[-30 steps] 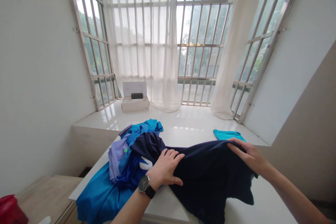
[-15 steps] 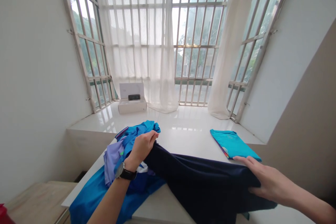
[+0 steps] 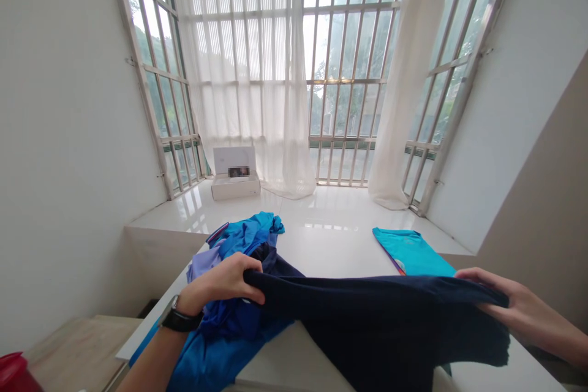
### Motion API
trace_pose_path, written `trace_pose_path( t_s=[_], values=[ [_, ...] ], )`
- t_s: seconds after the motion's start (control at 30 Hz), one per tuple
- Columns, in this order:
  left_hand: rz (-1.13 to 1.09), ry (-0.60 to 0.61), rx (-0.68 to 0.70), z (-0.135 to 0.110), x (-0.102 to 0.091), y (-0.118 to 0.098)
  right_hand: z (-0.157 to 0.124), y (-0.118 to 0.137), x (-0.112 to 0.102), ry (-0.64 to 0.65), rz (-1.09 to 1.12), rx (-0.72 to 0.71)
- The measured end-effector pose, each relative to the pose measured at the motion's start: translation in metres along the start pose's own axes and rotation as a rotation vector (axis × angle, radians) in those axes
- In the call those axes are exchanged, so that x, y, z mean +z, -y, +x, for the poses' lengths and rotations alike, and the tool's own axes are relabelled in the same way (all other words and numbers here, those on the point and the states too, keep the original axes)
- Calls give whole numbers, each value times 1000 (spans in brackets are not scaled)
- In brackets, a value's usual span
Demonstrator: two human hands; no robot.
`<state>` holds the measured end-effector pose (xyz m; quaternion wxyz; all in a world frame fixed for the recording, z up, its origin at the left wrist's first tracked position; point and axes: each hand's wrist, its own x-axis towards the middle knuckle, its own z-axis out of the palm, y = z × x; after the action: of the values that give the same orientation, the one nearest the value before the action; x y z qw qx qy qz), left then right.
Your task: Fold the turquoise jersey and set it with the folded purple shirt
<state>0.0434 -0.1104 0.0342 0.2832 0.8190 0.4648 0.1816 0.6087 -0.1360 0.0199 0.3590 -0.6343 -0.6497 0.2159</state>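
Note:
A dark navy garment (image 3: 367, 312) is stretched sideways between my two hands, its lower part hanging in front of the white table. My left hand (image 3: 234, 285), with a black-strapped watch on the wrist, grips its left end. On the other side my right hand (image 3: 498, 294) pinches the right end, thumb in front and fingers behind. Behind my left hand lies a crumpled heap of blue clothes (image 3: 250, 236) with a lilac piece (image 3: 202, 262) among them. A folded turquoise shirt (image 3: 416, 251) rests beyond the garment, near my right hand. The garment's exact kind is unclear.
An open white box (image 3: 236, 187) stands on the white window ledge (image 3: 321, 208) at the back left. Sheer curtains (image 3: 294, 104) hang before the barred windows. At the lower left are a wooden surface (image 3: 68, 349) and a red object (image 3: 16, 373).
My left hand has moved left and down to a new hold on the navy garment. My right hand has shifted right, and the garment is now spread wider and straighter.

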Motion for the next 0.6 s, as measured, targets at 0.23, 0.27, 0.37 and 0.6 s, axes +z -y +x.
trace_pose_path(
  t_s=[0.23,0.27,0.37,0.6],
  values=[
    [-127,-74,93,-7,-9,-11,7,1,-13,41,166,137],
    [-180,-112,102,-10,-12,-12,7,0,-17,65,195,158],
    [-337,-382,19,-21,-14,-13,5,-6,-30,19,298,224],
    [-618,-735,-102,-14,-20,-24,12,5,-29,-57,296,233]
  ],
)
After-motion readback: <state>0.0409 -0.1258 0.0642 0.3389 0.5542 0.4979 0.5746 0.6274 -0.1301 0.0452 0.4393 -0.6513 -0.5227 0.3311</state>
